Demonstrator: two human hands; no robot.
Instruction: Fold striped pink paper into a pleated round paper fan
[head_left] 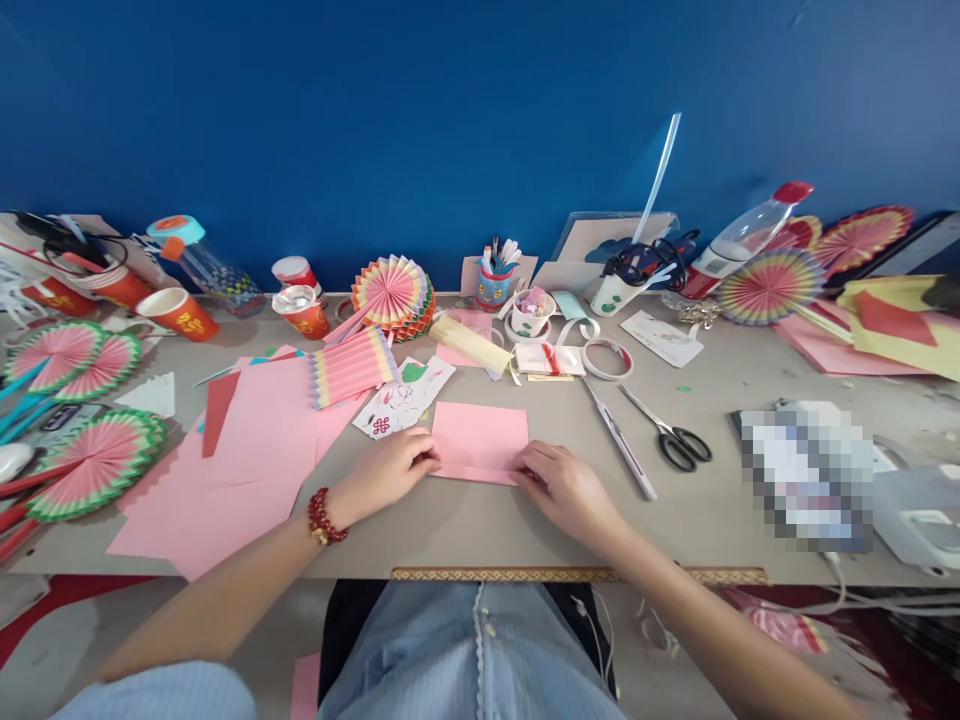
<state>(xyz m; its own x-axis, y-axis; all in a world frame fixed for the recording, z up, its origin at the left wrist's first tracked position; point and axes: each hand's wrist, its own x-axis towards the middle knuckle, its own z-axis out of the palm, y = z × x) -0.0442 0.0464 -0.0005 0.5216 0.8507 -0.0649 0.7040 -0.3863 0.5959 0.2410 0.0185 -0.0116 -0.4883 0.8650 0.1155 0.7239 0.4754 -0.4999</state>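
Observation:
A rectangular sheet of pink paper (pixel 481 437) lies on the grey table in front of me, with a narrow fold along its near edge. My left hand (pixel 411 462) pinches the sheet's lower left side; a dark red bead bracelet is on that wrist. At the lower right corner, my right hand (pixel 556 478) has its fingers closed on the paper. Beyond the left hand lies a white printed sheet (pixel 401 398) with red marks. To the right of the right hand are a pale utility knife (pixel 619 440) and black-handled scissors (pixel 679 440).
Large pink sheets (pixel 255 440) and a pleated paper strip (pixel 354 366) lie to the left. Paper fans (pixel 101 465) stand farther left. Along the blue wall are paper cups (pixel 178 312), a tape roll (pixel 607 358) and a tilted bottle (pixel 750 240). A blurred phone-like object (pixel 806 475) lies right.

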